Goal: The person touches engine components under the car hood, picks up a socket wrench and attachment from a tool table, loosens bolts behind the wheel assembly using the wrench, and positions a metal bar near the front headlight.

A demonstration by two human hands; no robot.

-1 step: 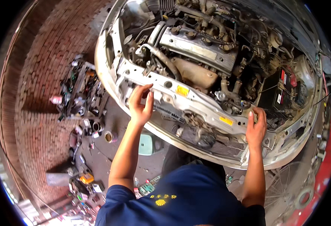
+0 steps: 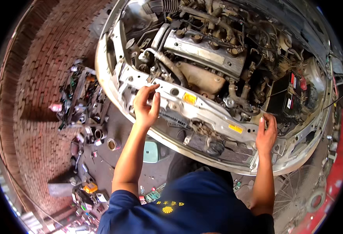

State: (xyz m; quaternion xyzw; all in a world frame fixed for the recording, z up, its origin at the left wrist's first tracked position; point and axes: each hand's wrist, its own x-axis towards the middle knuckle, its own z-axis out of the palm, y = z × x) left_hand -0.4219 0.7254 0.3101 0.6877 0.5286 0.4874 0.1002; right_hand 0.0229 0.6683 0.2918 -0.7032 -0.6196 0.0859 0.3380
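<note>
An uncovered car engine bay lies before me, its pale metal front crossmember (image 2: pixel 214 111) running between my hands. At the crossmember's left part is my left hand (image 2: pixel 145 107), thumb and forefinger apart, with nothing seen between them. My right hand (image 2: pixel 266 134) is by the right end, its thumb and fingers also apart; whether either hand touches the metal is hard to tell. Two yellow labels (image 2: pixel 190 98) are stuck on the crossmember. Behind it sit the silver engine cover (image 2: pixel 202 50), a tan heat shield (image 2: pixel 200 76), a radiator cap (image 2: pixel 229 102) and a black battery (image 2: pixel 281 95).
The car's curved front edge (image 2: pixel 171 145) passes under my forearms. Below it stands a pale green stool (image 2: pixel 151 152). Piled metal parts (image 2: pixel 82 95), an open can (image 2: pixel 112 144) and a brick wall (image 2: pixel 50 66) are on the left. At lower right is a round wire grille (image 2: pixel 296 189).
The view has shifted very slightly. Both hands keep nearly the same place and pose.
</note>
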